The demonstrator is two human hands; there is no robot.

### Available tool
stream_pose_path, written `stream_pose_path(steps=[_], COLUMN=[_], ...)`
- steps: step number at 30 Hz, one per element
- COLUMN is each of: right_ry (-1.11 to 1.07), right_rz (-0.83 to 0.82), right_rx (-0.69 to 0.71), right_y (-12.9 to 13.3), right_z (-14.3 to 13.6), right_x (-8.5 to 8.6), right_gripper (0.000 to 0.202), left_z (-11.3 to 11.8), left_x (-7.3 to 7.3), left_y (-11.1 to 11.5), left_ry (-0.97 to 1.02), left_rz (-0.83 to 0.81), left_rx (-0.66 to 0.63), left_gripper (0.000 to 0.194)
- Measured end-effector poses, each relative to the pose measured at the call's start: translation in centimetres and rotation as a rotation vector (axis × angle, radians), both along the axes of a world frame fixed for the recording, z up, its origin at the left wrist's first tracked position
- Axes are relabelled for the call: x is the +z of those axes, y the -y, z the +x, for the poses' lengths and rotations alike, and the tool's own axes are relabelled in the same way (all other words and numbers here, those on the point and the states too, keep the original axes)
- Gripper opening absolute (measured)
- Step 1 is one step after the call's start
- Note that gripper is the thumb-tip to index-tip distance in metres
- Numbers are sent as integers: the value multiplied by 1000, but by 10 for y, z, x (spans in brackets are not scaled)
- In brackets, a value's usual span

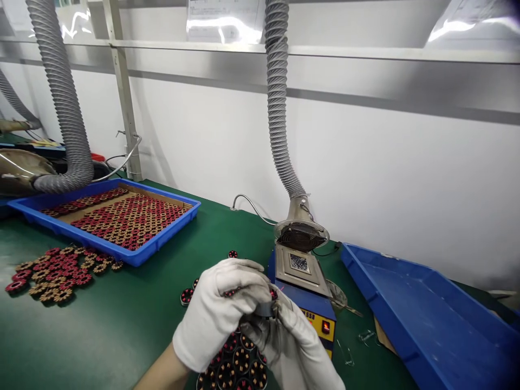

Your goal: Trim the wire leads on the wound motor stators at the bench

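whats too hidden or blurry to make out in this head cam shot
Small part in the hands, head view: mostly covered by the gloved left hand and right hand.
Yellow front panel, head view: lettering partly hidden by the right hand.
Pile of round parts, head view: partly behind the hands, cut off by the bottom edge.
Upper middle sheet, head view: print too small, glare over it.
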State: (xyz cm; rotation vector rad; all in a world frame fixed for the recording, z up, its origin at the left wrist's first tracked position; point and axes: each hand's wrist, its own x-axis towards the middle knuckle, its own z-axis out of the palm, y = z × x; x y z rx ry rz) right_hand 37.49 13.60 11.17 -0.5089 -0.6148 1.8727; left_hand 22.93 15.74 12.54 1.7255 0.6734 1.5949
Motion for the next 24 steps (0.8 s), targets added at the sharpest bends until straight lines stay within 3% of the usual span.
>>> stream_pose_path(steps=[2, 4, 8, 11, 14, 17, 20, 22, 24], right_ry=[2, -29, -23, 69, 136, 123, 93, 86, 67], right_rz=[5, 11, 46, 115, 151, 136, 102, 77, 49], right_rx=[-1, 9, -19, -50, -107, -94, -65, -111, -124], right_y=[1, 0, -8, -17, -17, -10, -6, -4, -3], right_z=[0, 0, -1, -1, 1, 1, -2, -4, -4], right_x=[1, 1, -2, -6, -5, 0, 2, 1, -1], right_gripper=[33, 29, 25, 33, 31, 30, 35, 34, 32], left_z=[-1, 0, 9, 17, 12, 2, 2, 7, 10], left_x=[2, 5, 7, 4, 3, 7, 10, 9, 7], left_y=[3, 5, 6, 5, 4, 5, 5, 4, 4], left_ry=[174, 196, -31, 126, 271, 200, 5, 51, 176], left_rz=[-124, -230, -283, -232, -292, -340, -310, -270, -253], left_rx=[70, 102, -58, -94, 35, 141, -41, -144, -133], left_gripper=[10, 15, 33, 23, 17, 18, 25, 25, 25])
